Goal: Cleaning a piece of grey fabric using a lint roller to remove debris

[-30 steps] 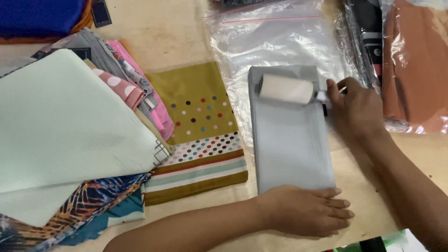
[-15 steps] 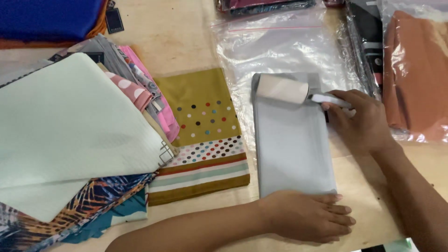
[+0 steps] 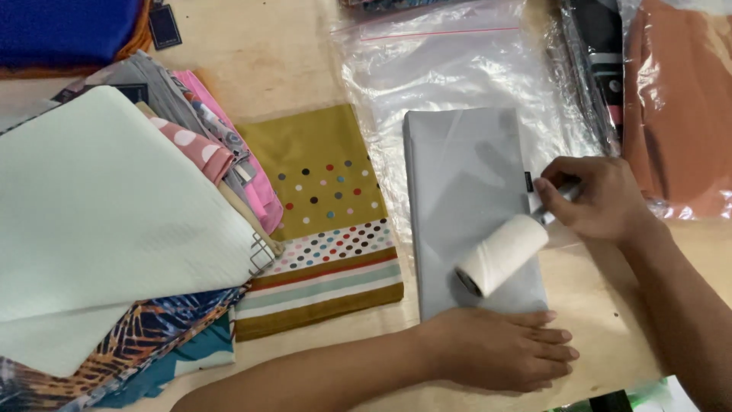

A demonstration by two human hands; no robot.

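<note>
Pale wooden tabletop (image 3: 290, 61) is showing between heaps of folded cloth. On it the right hand (image 3: 591, 200) is gripping the handle of a white lint roller (image 3: 503, 254), whose drum is lying tilted on the lower right part of a folded grey fabric (image 3: 465, 198). The left hand (image 3: 499, 351) is pressing flat, fingers spread, on the near edge of that fabric. A clear plastic bag (image 3: 450, 69) is lying under and beyond it. Just left is sitting an olive dotted cloth (image 3: 324, 183), then a pale green fabric (image 3: 107, 221) topping a mixed pile. A rust-coloured bagged cloth (image 3: 679, 99) is lying at far right.
</note>
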